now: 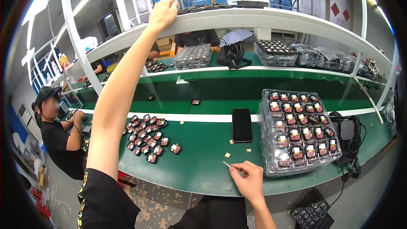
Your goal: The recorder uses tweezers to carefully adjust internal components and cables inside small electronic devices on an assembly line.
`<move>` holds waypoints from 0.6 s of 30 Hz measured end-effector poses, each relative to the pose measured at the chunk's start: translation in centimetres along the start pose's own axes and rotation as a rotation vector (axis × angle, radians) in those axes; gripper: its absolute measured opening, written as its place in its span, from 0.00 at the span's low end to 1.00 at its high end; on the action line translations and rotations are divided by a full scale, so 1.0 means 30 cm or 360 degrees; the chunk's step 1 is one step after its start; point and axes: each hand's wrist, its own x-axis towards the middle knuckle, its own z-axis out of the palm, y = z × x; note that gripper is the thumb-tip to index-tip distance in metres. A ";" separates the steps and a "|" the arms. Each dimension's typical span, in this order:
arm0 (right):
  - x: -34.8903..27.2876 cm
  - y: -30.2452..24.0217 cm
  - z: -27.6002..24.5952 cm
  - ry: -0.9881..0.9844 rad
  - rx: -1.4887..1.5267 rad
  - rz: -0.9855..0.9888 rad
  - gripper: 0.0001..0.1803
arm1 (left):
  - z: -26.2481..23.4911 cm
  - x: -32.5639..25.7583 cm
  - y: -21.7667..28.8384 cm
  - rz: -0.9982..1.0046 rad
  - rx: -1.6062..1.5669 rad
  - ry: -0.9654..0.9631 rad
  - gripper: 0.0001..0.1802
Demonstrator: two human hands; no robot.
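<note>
My left hand (164, 12) is raised to the white overhead shelf, beside a clear bottle (141, 1). Its fingers bend away over the shelf, so their tips and anything in them are hidden. Low over the green bench, my right hand (249, 181) is closed around metal tweezers (234, 169). The tweezers' tip is just below a small beige square (227, 155). A black phone (242, 125) lies beyond it. Left of that is a loose heap of small black parts with pink and white faces (146, 135). A stack of clear trays (282, 159) filled with similar parts stands at right.
Dark items (205, 7) lie along the overhead shelf (254, 16). Behind it are more stacked trays (193, 56) and a black bag (232, 55). A black device with cables (345, 130) sits right of the trays. A co-worker (61, 133) sits at left.
</note>
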 end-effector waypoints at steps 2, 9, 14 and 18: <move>0.001 0.015 -0.021 0.0068 -0.0027 0.0073 0.09 | 0.034 -0.133 0.167 0.0605 -0.0189 0.0672 0.20; 0.004 0.004 -0.010 -0.0020 0.0003 0.0035 0.09 | 0.039 -0.861 0.169 0.0436 -0.0398 -0.0511 0.11; 0.006 0.006 -0.006 -0.0023 -0.0016 0.0015 0.09 | 0.359 -1.096 0.067 -0.0338 0.0181 -0.1187 0.52; -0.003 0.017 0.008 -0.0003 -0.0025 0.0056 0.09 | 0.491 -1.186 0.077 -0.0401 -0.0100 -0.1010 0.36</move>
